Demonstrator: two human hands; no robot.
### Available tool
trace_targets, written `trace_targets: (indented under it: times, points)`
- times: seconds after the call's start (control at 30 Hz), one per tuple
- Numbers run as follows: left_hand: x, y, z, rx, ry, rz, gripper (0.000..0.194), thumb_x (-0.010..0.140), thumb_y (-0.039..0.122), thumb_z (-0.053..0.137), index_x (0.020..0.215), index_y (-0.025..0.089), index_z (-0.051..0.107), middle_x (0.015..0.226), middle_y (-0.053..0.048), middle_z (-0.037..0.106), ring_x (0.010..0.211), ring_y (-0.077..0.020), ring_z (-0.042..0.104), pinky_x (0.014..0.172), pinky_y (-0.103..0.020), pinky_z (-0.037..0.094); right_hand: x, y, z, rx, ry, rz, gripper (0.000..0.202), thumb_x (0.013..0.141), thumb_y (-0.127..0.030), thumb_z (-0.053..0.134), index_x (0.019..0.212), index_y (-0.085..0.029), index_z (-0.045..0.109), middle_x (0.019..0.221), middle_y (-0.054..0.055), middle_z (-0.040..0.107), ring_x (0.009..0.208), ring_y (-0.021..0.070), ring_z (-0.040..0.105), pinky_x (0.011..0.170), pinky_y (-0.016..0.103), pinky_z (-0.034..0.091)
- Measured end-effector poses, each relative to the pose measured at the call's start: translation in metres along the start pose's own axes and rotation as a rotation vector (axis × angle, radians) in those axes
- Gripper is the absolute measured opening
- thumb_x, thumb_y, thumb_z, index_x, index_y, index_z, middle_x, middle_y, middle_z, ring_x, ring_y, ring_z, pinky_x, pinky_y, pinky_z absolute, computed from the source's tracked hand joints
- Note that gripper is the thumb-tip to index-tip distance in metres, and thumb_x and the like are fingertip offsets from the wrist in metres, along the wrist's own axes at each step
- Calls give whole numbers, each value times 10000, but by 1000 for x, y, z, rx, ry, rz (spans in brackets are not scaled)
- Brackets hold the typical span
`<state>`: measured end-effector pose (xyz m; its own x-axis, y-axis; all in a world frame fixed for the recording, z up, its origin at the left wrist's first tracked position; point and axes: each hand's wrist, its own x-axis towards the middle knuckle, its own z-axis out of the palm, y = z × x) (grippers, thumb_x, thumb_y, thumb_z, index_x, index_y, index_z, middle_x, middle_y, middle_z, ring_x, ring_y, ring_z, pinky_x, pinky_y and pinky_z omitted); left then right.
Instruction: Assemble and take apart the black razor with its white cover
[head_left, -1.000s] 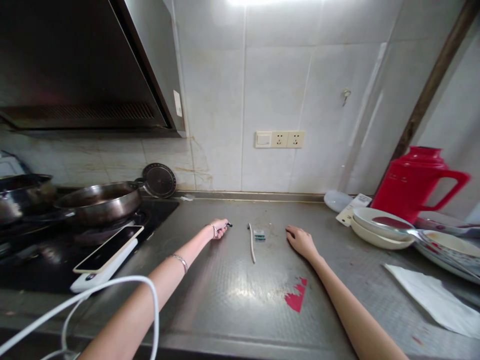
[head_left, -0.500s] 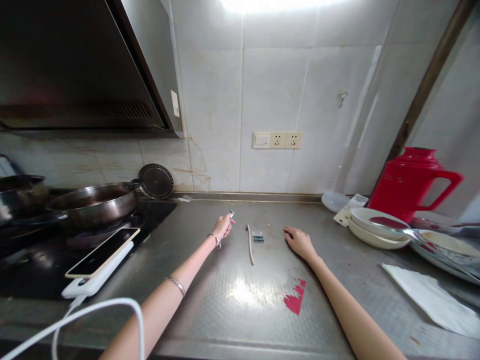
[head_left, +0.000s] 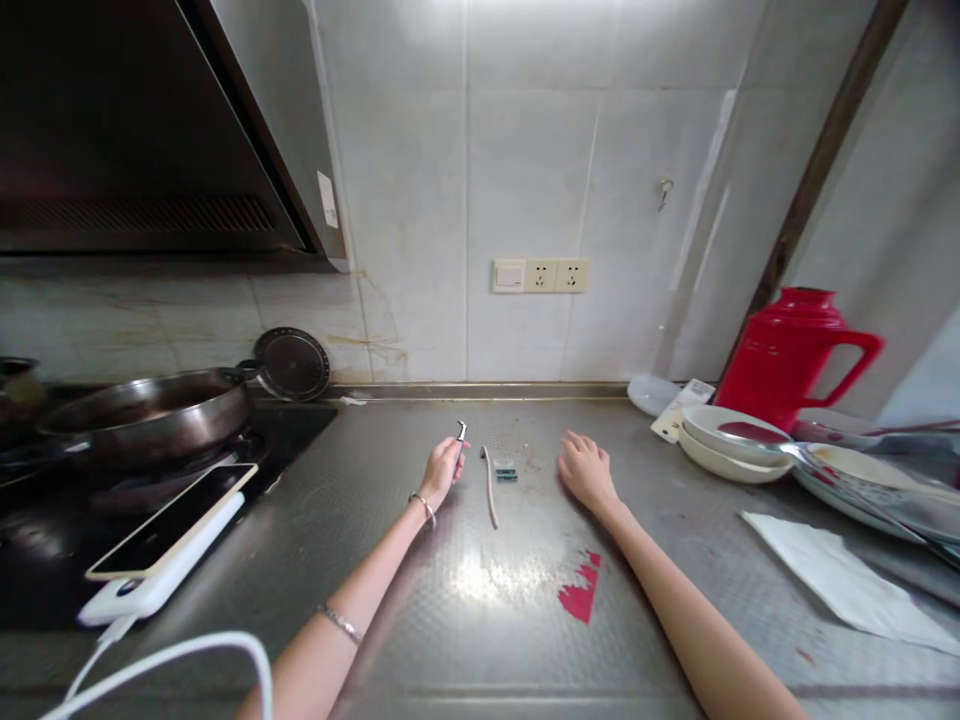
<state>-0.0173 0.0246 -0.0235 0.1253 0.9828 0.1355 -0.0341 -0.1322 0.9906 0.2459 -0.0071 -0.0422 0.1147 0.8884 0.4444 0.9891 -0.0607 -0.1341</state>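
Note:
My left hand is closed around a small razor-like tool, whose bent head points up and away from me. Just right of it, a thin pale handle with a small dark head lies on the metal counter. Beside that handle is a small clear and teal packet. My right hand rests palm down on the counter with its fingers somewhat apart, holding nothing. Nearer to me lies a torn red patch.
At left, a steel pan sits on the black stove, with a phone on a white power bank and a white cable. At right are a red thermos, stacked bowls, plates and a white napkin.
The tool in my left hand has turned so that its head and neck show more. My right hand's fingers have spread slightly. The whole view has shifted a little to the right.

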Motion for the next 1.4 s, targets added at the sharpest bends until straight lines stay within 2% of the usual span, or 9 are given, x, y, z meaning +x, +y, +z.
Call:
trace_targets:
  times: [0.07, 0.2, 0.37, 0.47, 0.6, 0.7, 0.93, 1.13, 1.4]
  points:
    - [-1, 1, 0, 20, -13, 9, 266, 719, 395, 467, 804, 156, 547, 517, 54, 477, 355, -58, 389, 335, -170, 232, -2, -17, -14, -7, 23, -11, 288, 884, -260, 373, 1046, -159, 588, 1154, 138, 573, 1093, 246, 469, 871, 357, 369]
    - [-3, 2, 0, 103, -24, 65, 248, 718, 378, 487, 780, 150, 565, 553, 27, 532, 396, -71, 454, 366, -178, 290, -17, -66, -32, 87, -97, -159, 324, 908, -347, 336, 855, -195, 617, 920, 96, 641, 931, 206, 550, 722, 267, 419]
    - [-6, 3, 1, 125, -25, 78, 248, 726, 385, 496, 774, 152, 563, 576, 13, 570, 395, -75, 470, 366, -182, 304, -38, -112, -28, 95, -241, -234, 460, 865, -517, 348, 775, -181, 648, 826, 126, 664, 884, 255, 592, 678, 296, 443]
    - [-6, 3, 1, 118, -27, 88, 236, 731, 381, 512, 772, 152, 555, 586, 11, 580, 396, -77, 486, 356, -182, 304, -43, -119, -21, 67, -289, -221, 421, 862, -453, 362, 814, -162, 662, 868, 149, 670, 893, 269, 604, 692, 314, 453]
    - [-7, 2, 2, 113, -17, 129, 221, 736, 375, 532, 745, 154, 548, 587, 11, 586, 394, -81, 492, 355, -185, 318, -43, -118, -17, 78, -320, -233, 356, 872, -296, 331, 865, -140, 652, 939, 165, 664, 908, 263, 609, 722, 327, 447]
    - [-9, 4, 2, 109, -2, 143, 203, 735, 353, 543, 732, 150, 554, 603, 2, 601, 436, -89, 519, 405, -192, 382, -40, -116, -20, 102, -329, -215, 371, 897, -291, 286, 865, -147, 626, 938, 159, 662, 910, 247, 608, 723, 317, 436]
    - [-8, 10, 0, 71, 13, 198, 164, 703, 272, 601, 796, 138, 589, 711, -52, 659, 683, -172, 641, 597, -249, 496, -15, -80, -39, 250, -118, -34, 362, 931, -383, 216, 929, -199, 528, 790, 68, 647, 712, 179, 596, 613, 243, 387]
    - [-4, 9, -4, 155, -13, 256, 163, 677, 265, 661, 751, 160, 559, 770, -57, 689, 755, -182, 656, 688, -261, 492, 1, -38, -36, 629, 55, -205, 373, 897, -363, 287, 1025, -189, 590, 777, 53, 630, 740, 175, 576, 698, 269, 430]
    - [-5, 14, -7, 187, -95, 263, 129, 680, 243, 667, 729, 166, 576, 799, -55, 707, 781, -177, 658, 711, -257, 488, -2, -34, -53, 695, -4, -255, 451, 849, -519, 408, 996, -199, 690, 784, 58, 652, 754, 188, 548, 697, 280, 426]
